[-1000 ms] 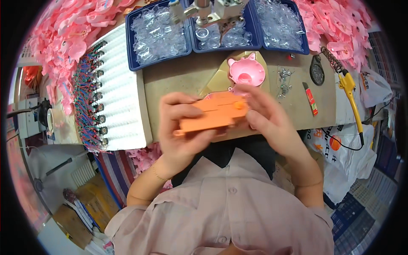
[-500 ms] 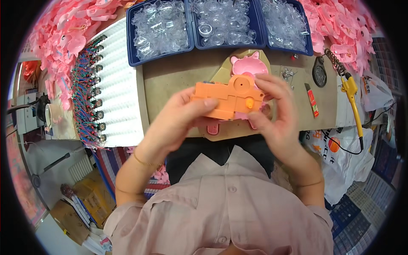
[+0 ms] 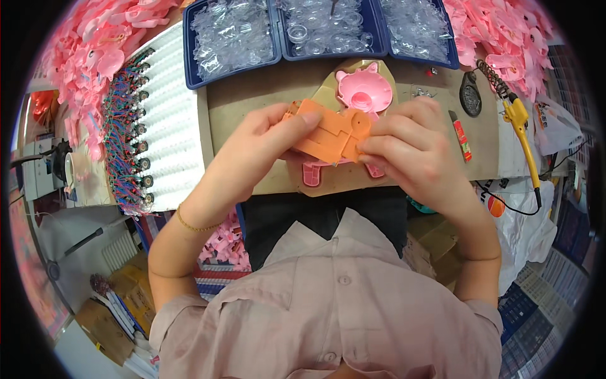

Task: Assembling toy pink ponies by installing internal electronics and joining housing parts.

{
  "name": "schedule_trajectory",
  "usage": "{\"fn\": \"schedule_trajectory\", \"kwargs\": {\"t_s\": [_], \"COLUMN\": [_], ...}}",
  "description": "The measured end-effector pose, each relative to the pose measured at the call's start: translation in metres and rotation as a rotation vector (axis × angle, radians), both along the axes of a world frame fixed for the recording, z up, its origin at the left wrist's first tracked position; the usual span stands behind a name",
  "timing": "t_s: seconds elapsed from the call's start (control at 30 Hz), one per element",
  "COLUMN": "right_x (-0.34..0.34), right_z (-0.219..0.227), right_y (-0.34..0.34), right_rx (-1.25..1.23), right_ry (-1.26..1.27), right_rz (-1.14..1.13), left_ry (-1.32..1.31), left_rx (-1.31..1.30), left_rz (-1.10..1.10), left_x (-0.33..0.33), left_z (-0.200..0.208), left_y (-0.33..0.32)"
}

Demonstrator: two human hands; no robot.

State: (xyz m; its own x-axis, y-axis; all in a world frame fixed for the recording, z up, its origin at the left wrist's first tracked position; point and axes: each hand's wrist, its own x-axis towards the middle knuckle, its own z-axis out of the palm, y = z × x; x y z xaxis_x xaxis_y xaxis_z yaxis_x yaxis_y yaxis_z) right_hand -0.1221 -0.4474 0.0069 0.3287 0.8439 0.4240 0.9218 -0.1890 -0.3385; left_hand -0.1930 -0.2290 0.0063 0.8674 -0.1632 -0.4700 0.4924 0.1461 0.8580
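Both hands are up over the near side of the workbench, with an orange plastic housing (image 3: 325,136) between them. My left hand (image 3: 268,136) grips its left end, thumb laid on the upper face. At the right end, the bent fingers of my right hand (image 3: 410,148) pinch the edge beside a round recess and cover that corner. Behind and below the housing, a pink animal-shaped shell (image 3: 375,88) with ears rests face down or open side up in a tan holder (image 3: 328,186). Its two pink feet show beneath my hands, while its middle is hidden.
Blue bins (image 3: 282,58) of clear plastic parts line the back. Bundled wired parts (image 3: 129,139) lie on a white ribbed tray (image 3: 180,120) at left. Pink parts (image 3: 110,60) pile up at both sides. On the right are a red cutter (image 3: 461,140) and a yellow soldering iron (image 3: 519,120).
The orange housing has tilted, its right end dropping. My right hand has turned and closed its fingers over the corner with the small yellow-orange knob, which is now hidden.
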Motion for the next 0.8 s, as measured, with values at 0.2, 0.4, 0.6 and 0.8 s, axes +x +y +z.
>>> {"fn": "schedule_trajectory", "kwargs": {"t_s": [0.2, 0.4, 0.6, 0.8], "right_x": [-0.016, -0.014, -0.011, -0.01], "right_z": [-0.021, 0.002, 0.013, 0.009], "right_y": [-0.002, -0.009, -0.02, -0.021], "right_rx": [0.188, 0.327, 0.069, 0.151], "right_ry": [-0.146, 0.508, 0.349, 0.236], "right_rz": [-0.273, -0.237, -0.009, 0.094], "left_ry": [-0.125, -0.49, -0.806, -1.091], "left_rx": [-0.075, 0.239, 0.419, 0.73], "left_rz": [0.187, 0.146, 0.002, 0.023], "left_x": [-0.029, -0.049, -0.041, -0.052], "left_z": [-0.017, -0.03, -0.029, -0.025], "left_y": [-0.02, -0.017, -0.01, -0.018]}}
